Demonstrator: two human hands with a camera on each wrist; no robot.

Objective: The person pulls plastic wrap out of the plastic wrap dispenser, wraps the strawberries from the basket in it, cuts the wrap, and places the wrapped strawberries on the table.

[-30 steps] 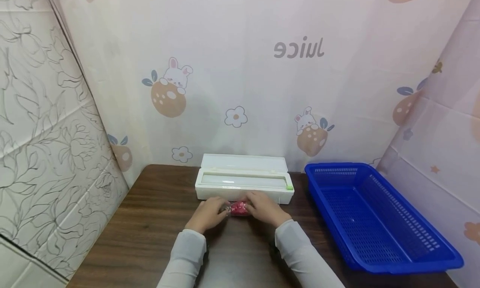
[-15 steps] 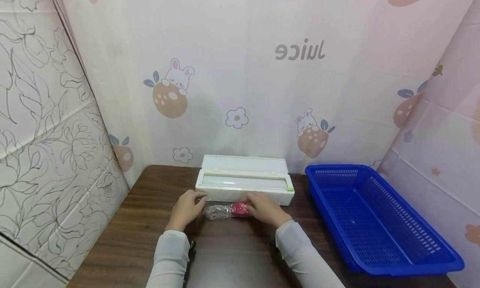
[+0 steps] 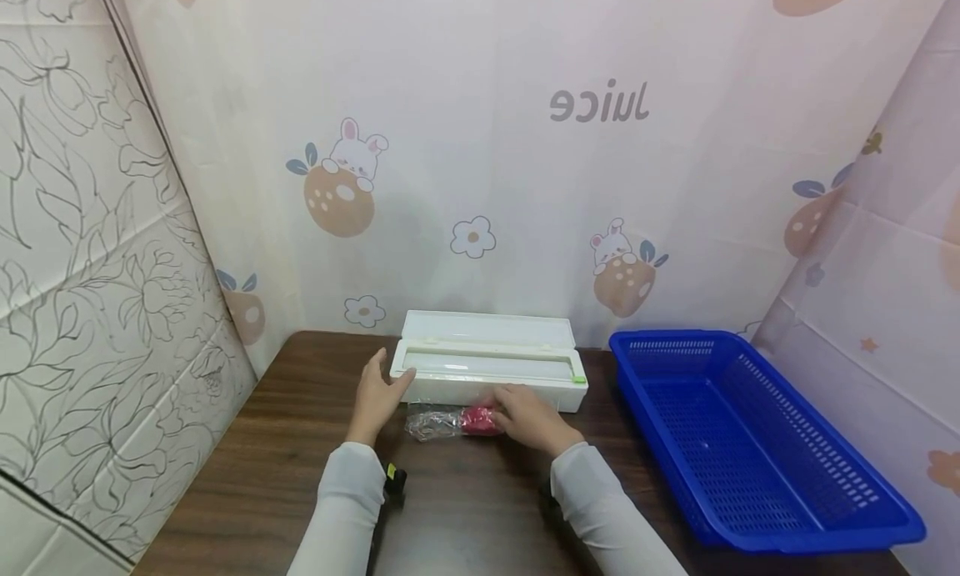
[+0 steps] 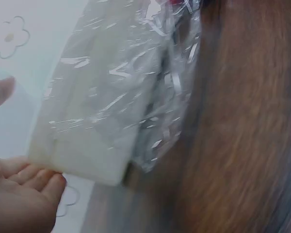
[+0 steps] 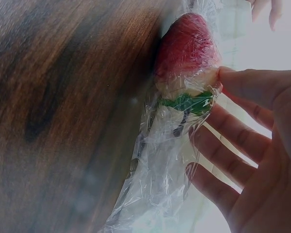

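A red strawberry [image 3: 478,420] with a green leafy top lies wrapped in clear cling film [image 3: 433,423] on the table, before a white cling film dispenser [image 3: 489,386]. My right hand [image 3: 531,418] holds the strawberry between thumb and fingers; the right wrist view shows the thumb against the fruit [image 5: 189,48] and the other fingers along the film. My left hand [image 3: 377,397] is at the dispenser's left end, thumb spread from the fingers, holding nothing. In the left wrist view its fingertips [image 4: 51,182] are at the box's corner; whether they touch it I cannot tell.
The dispenser's lid [image 3: 487,326] stands raised at the back, and a green slider [image 3: 579,379] sits at its right end. A blue plastic basket [image 3: 660,443] is at the right of the brown table [image 3: 247,476]. A patterned curtain [image 3: 480,159] hangs behind.
My left hand has let go of the film-wrapped strawberry's left side, moved left, then forward to the dispenser's left end. My right hand has stayed on the strawberry.
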